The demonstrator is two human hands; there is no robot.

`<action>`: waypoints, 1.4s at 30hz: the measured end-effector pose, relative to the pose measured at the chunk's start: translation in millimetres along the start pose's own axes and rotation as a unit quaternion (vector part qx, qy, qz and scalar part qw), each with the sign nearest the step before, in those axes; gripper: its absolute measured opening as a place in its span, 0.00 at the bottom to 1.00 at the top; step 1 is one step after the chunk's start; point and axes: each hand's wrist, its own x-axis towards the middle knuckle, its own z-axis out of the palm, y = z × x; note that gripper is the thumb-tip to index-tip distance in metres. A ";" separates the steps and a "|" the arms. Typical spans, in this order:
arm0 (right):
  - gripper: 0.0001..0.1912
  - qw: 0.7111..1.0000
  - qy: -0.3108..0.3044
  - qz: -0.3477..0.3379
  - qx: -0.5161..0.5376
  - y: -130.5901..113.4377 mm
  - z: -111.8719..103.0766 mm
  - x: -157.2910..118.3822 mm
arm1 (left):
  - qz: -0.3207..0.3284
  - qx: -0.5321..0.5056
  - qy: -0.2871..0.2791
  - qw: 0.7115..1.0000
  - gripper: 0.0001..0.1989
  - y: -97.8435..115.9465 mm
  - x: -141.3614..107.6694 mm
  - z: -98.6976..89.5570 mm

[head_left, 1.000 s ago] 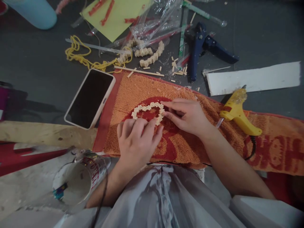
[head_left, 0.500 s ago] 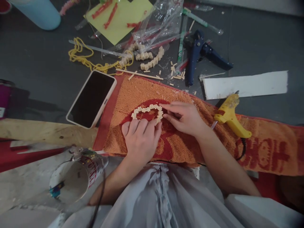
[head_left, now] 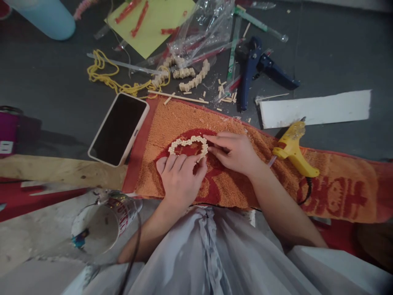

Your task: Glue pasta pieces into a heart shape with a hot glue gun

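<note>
A heart-shaped outline of small pale wooden stick pieces (head_left: 188, 142) lies on an orange and red towel (head_left: 172, 116). My left hand (head_left: 181, 174) is closed over its lower edge, fingers curled and hiding the bottom point. From the right, my right hand (head_left: 235, 151) holds the outline's upper right side between index finger and thumb. To the right of that hand a yellow hot glue gun (head_left: 293, 149) rests on the towel.
A phone (head_left: 119, 129) lies left of the towel. Behind are yellow string (head_left: 102, 67), curved wooden strips (head_left: 196, 78), stick bits (head_left: 229, 98), plastic wrap (head_left: 202, 28), a blue hand cutter (head_left: 253, 69) and a white strip (head_left: 316, 108). A bucket (head_left: 118, 221) stands below the table edge.
The view has shifted slightly. My left thumb and index finger have moved a little at the outline's lower right. My right hand stays at the upper right side.
</note>
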 end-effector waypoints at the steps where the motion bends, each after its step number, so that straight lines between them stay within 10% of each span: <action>1: 0.15 1.000 0.000 -0.001 0.002 0.0 -0.1 0.0 | -0.004 -0.002 -0.001 1.000 0.04 0.2 0.1 0.2; 42: 0.15 0.999 0.003 -0.025 -0.040 2.1 1.3 -1.0 | 0.031 0.088 -0.150 0.984 0.16 15.8 -8.6 -27.2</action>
